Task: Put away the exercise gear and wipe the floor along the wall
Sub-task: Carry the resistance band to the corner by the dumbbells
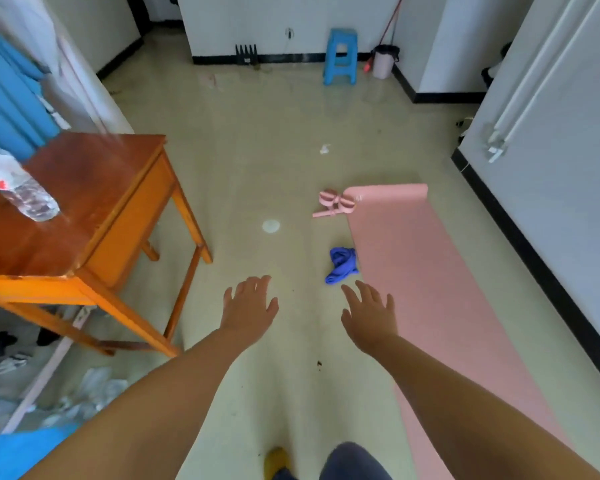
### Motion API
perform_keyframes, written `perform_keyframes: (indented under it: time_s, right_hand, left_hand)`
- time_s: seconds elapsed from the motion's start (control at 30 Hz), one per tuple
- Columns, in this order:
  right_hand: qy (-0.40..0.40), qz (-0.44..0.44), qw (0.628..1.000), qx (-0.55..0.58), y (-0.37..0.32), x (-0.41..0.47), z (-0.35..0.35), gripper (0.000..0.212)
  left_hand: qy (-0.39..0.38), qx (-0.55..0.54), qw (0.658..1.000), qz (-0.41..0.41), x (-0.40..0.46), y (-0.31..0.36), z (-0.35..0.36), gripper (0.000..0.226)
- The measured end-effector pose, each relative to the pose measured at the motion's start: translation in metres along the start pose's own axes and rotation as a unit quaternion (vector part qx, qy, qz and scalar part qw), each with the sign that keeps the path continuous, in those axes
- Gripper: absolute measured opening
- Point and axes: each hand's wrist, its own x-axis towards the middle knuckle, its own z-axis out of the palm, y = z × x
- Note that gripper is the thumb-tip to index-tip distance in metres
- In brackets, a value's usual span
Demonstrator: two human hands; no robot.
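A pink exercise mat [430, 271] lies unrolled on the floor along the right wall. At its far left corner rests a pink thigh trainer [336, 203], partly on the mat. A crumpled blue cloth [342, 265] sits on the floor against the mat's left edge. My left hand [250, 306] hovers over bare floor, fingers spread, holding nothing. My right hand [369, 313] is stretched out just below the blue cloth, by the mat's edge, fingers apart and holding nothing.
An orange wooden table [94, 209] with a plastic water bottle [18, 188] stands at the left. A blue stool [341, 57], a pink bin [383, 62] and a mop stand at the far wall. Litter lies on the floor [271, 225]; clutter sits under the table.
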Motion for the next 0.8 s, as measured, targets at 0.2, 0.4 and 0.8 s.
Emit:
perform_keyframes:
  time_s: [0.2, 0.4, 0.8]
  right_hand:
    - [-0.036, 0.048, 0.998, -0.015, 0.023, 0.092, -0.01, 0.053]
    - [-0.032, 0.052, 0.998, -0.009, 0.055, 0.256, -0.049, 0.054]
    - [-0.033, 0.043, 0.998, -0.017, 0.114, 0.526, -0.154, 0.054]
  left_hand:
    - [-0.041, 0.021, 0.997, 0.065, 0.112, -0.003, 0.001, 0.052]
    - [-0.055, 0.039, 0.992, 0.108, 0.284, 0.018, -0.005, 0.051]
    - [-0.05, 0.035, 0.989, 0.132, 0.568, 0.059, -0.051, 0.069]
